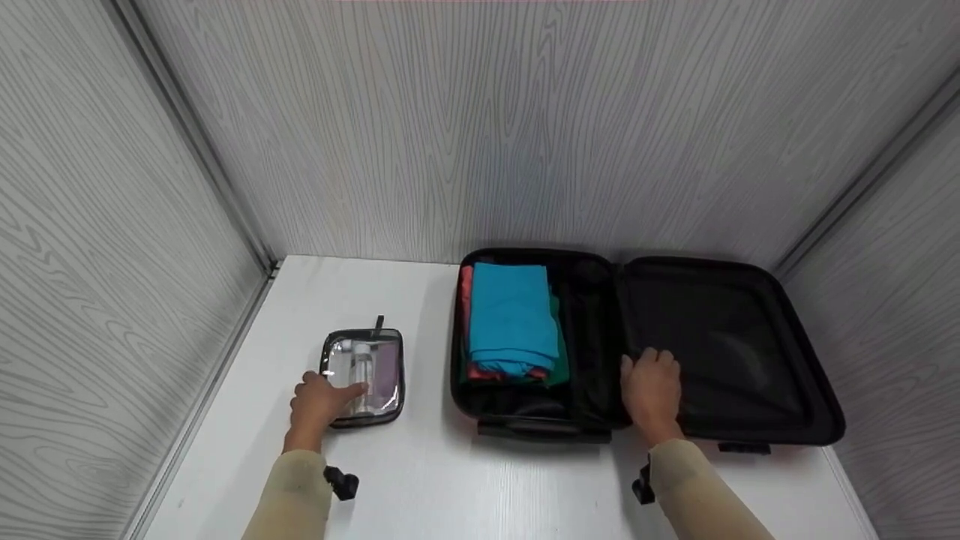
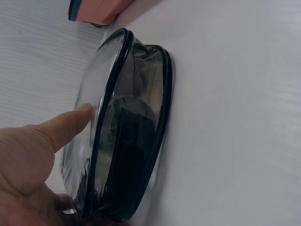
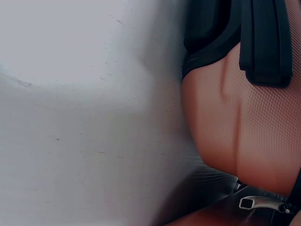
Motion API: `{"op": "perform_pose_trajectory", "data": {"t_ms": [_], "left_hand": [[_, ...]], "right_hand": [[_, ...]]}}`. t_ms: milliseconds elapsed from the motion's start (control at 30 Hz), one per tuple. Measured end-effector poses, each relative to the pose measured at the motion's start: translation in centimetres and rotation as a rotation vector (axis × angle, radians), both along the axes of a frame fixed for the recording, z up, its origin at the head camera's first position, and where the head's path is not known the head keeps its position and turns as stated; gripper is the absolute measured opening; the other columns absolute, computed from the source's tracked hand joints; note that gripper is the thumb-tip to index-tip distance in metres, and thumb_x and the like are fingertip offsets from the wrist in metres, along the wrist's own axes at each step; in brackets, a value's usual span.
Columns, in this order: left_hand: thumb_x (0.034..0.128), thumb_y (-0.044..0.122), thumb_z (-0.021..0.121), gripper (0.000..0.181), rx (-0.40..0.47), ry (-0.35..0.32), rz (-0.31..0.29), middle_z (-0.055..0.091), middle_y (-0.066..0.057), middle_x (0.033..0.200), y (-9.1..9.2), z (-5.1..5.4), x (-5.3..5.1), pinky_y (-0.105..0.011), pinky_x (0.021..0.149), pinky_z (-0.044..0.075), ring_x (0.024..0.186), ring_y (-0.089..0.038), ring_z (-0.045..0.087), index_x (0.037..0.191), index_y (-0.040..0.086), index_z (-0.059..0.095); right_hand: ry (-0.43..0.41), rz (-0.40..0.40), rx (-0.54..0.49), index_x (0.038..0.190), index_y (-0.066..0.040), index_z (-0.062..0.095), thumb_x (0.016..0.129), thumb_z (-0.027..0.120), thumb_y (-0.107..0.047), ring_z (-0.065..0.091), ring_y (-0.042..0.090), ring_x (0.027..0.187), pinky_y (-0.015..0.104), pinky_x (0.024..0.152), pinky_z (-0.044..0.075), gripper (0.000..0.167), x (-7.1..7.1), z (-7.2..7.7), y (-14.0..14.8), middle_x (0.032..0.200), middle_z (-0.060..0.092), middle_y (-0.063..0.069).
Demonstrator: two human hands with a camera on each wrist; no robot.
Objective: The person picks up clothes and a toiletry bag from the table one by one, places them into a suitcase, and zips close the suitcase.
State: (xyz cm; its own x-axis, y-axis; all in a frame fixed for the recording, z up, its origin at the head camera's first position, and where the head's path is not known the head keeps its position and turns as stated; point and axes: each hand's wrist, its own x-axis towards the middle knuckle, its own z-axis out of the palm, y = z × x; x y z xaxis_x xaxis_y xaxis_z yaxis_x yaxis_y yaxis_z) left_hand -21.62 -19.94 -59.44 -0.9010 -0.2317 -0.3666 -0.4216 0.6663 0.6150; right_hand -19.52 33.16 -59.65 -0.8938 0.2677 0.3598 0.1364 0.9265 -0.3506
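1. the left hand (image 1: 319, 401) grips the pouch (image 1: 375, 375), thumb on its clear face and fingers at its left edge.
2. the pouch lies on the table (image 1: 480, 491), left of the case (image 1: 724, 345) and well apart from it; a bottle (image 1: 363, 358) shows inside.
3. the right hand (image 1: 652, 390) rests by the seam between the case's two halves; whether its fingers grip the edge or lie loose, i cannot tell.
4. the case lies open; blue cloth (image 1: 515, 307) sits folded in its left half, over red cloth (image 1: 466, 292) and green cloth (image 1: 562, 364).
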Motion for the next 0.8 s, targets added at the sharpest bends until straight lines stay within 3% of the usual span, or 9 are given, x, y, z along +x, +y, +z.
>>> {"op": "perform_pose_trajectory", "data": {"t_ms": [100, 267, 467, 733, 800], "left_hand": [[0.0949, 0.046, 0.073, 0.106, 0.040, 0.013, 0.015, 0.032, -0.049, 0.149, 0.1, 0.1, -0.1, -0.070, 0.113, 0.037, 0.138, -0.065, 0.038, 0.154, -0.020, 0.015], [0.0990, 0.035, 0.067, 0.093, 0.113, 0.048, -0.009, 0.035, -0.048, 0.151, 0.0, 0.6, -0.2, -0.065, 0.116, 0.037, 0.141, -0.060, 0.040, 0.157, -0.015, 0.014], [0.0988, 0.031, 0.068, 0.088, 0.134, 0.059, -0.039, 0.040, -0.044, 0.153, 0.6, 1.7, -0.5, -0.063, 0.112, 0.043, 0.139, -0.056, 0.046, 0.159, -0.007, 0.015], [0.0950, 0.031, 0.074, 0.110, 0.138, 0.015, -0.048, 0.031, -0.048, 0.155, 1.7, 2.9, -0.7, -0.065, 0.115, 0.040, 0.143, -0.059, 0.041, 0.160, -0.016, -0.001], [0.0951, 0.032, 0.074, 0.103, 0.131, 0.016, -0.069, 0.038, -0.047, 0.152, 1.9, 3.1, -0.7, -0.065, 0.112, 0.044, 0.139, -0.058, 0.046, 0.158, -0.020, 0.010]], "right_hand": [[-0.008, 0.001, -0.006, 0.105, 0.016, 0.058, 0.107, 0.061, -0.024, 0.058, 0.052, 0.094, 0.060, 0.080, 0.052, 0.040, 0.0, 0.0, 0.0, 0.100, 0.056, 0.033], [-0.010, 0.005, 0.000, 0.105, 0.015, 0.059, 0.107, 0.061, -0.025, 0.057, 0.051, 0.093, 0.059, 0.078, 0.053, 0.040, 0.0, 0.1, 0.0, 0.099, 0.056, 0.033], [0.028, 0.013, 0.012, 0.103, 0.016, 0.059, 0.107, 0.062, -0.024, 0.057, 0.051, 0.089, 0.058, 0.077, 0.052, 0.039, 0.0, 0.2, 0.2, 0.096, 0.055, 0.033], [0.031, 0.015, 0.012, 0.106, 0.016, 0.059, 0.107, 0.062, -0.023, 0.057, 0.051, 0.090, 0.058, 0.077, 0.052, 0.040, 0.1, 0.0, -0.1, 0.098, 0.056, 0.033], [0.027, 0.012, 0.018, 0.106, 0.017, 0.059, 0.107, 0.062, -0.023, 0.057, 0.051, 0.090, 0.058, 0.077, 0.052, 0.040, 0.1, 0.0, -0.1, 0.098, 0.056, 0.033]]}}
